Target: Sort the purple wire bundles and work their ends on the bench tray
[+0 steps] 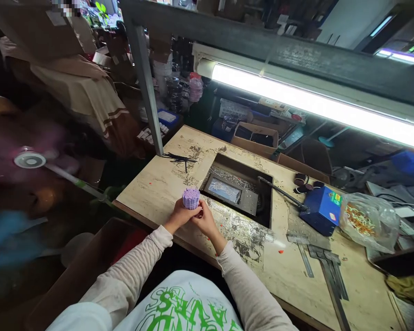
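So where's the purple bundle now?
Just left of centre in the head view: the purple bundle is in the left hand, right hand beside it, near the table opening.

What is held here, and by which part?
A pale purple, round bundle of thin stick-like pieces, gripped around its lower part by the left hand; the right hand is close against it, its own hold unclear.

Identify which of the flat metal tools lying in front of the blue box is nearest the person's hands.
The short leftmost tool, nearest the right hand. Its blade shows singly, whereas the other metal tools bunch together farther right.
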`<state>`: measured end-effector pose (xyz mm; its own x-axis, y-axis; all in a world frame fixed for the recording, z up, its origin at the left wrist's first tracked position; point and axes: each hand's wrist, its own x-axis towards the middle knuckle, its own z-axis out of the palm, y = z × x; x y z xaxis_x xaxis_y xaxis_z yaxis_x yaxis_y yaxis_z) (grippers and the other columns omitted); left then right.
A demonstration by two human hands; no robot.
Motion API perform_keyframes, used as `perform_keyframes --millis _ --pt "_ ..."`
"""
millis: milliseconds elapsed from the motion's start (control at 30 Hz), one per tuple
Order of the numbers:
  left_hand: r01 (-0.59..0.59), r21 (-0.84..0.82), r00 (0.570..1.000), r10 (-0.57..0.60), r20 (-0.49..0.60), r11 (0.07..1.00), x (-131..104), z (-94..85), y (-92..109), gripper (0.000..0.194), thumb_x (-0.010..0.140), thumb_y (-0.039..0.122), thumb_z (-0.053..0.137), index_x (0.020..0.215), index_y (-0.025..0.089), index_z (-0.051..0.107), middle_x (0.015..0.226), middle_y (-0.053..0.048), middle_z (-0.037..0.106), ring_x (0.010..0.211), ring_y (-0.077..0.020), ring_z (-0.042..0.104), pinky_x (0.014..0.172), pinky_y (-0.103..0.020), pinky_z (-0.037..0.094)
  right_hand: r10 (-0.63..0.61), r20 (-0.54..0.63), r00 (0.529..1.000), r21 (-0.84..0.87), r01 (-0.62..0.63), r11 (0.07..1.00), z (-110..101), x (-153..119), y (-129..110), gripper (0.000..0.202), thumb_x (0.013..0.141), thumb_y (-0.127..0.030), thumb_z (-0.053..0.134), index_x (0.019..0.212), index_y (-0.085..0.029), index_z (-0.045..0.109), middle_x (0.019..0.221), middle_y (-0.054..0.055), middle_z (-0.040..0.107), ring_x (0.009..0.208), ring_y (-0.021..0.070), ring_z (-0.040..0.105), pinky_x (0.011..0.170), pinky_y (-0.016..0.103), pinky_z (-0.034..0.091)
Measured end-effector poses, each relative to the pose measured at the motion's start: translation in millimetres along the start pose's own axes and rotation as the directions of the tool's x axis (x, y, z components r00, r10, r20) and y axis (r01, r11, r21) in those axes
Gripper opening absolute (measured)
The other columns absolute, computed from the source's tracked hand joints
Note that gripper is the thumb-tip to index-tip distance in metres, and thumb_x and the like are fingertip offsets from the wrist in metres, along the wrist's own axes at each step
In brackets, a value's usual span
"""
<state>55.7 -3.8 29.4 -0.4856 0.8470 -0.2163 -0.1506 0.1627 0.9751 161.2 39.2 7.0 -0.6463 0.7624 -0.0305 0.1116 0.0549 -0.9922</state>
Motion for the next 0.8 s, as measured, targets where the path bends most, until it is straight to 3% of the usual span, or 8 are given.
perform_keyframes --millis 200,400,633,733,800 --pt "-0.133 0.124 0.99 0.127 0.058 0.983 7 -12.6 -15 0.028 0.058 0.026 0.077 0.085 0.019 0.07 0.087 -0.006 0.072 0.084 -0.0228 0.065 0.083 -0.037 0.052 -0.137 -0.009 0.991 -0.203 0.132 0.97 -1 7 14 0.059 0.064 -0.016 0.059 0.122 -0.017 0.048 0.12 0.012 0.058 0.109 0.0257 0.054 0.098 0.041 0.041" --pt "-0.132 0.121 0.977 0.108 0.186 0.984 14 -22.0 -27 0.034 0.055 0.024 0.077 0.088 0.017 0.07 0.089 -0.006 0.073 0.085 -0.0234 0.066 0.085 -0.039 0.053 -0.094 -0.019 0.995 -0.245 0.087 0.966 1 9 25 0.061 0.063 -0.015 0.058 0.124 -0.019 0.048 0.118 0.01 0.06 0.106 0.0256 0.056 0.096 0.043 0.042" --pt "-0.128 0.193 0.985 0.102 0.138 0.973 16 -23.1 -32 0.025 0.063 0.031 0.072 0.084 0.018 0.069 0.087 -0.008 0.073 0.084 -0.0254 0.068 0.085 -0.041 0.053 -0.091 -0.002 0.996 -0.239 0.088 0.967 7 7 23 0.071 0.063 -0.014 0.062 0.131 -0.02 0.044 0.124 0.011 0.056 0.111 0.0249 0.054 0.098 0.042 0.041" --pt "-0.128 0.225 0.983 0.093 0.157 0.966 18 -24.4 -33 0.028 0.063 0.034 0.071 0.085 0.018 0.069 0.089 -0.009 0.074 0.086 -0.0276 0.069 0.088 -0.043 0.052 -0.045 -0.009 0.999 -0.235 0.042 0.971 -13 1 22 0.074 0.064 -0.011 0.059 0.135 -0.022 0.041 0.114 0.007 0.059 0.084 0.0165 0.06 0.082 0.035 0.049" --pt "-0.144 0.302 0.986 0.11 0.129 0.942 19 -26.4 -34 0.032 0.061 0.037 0.072 0.087 0.018 0.069 0.092 -0.009 0.074 0.092 -0.0291 0.068 0.092 -0.044 0.051 -0.002 -0.127 0.992 -0.246 -0.03 0.969 -49 -11 23 0.062 0.068 -0.013 0.058 0.129 -0.022 0.049 0.107 0.005 0.061 0.07 0.0125 0.058 0.071 0.03 0.05"
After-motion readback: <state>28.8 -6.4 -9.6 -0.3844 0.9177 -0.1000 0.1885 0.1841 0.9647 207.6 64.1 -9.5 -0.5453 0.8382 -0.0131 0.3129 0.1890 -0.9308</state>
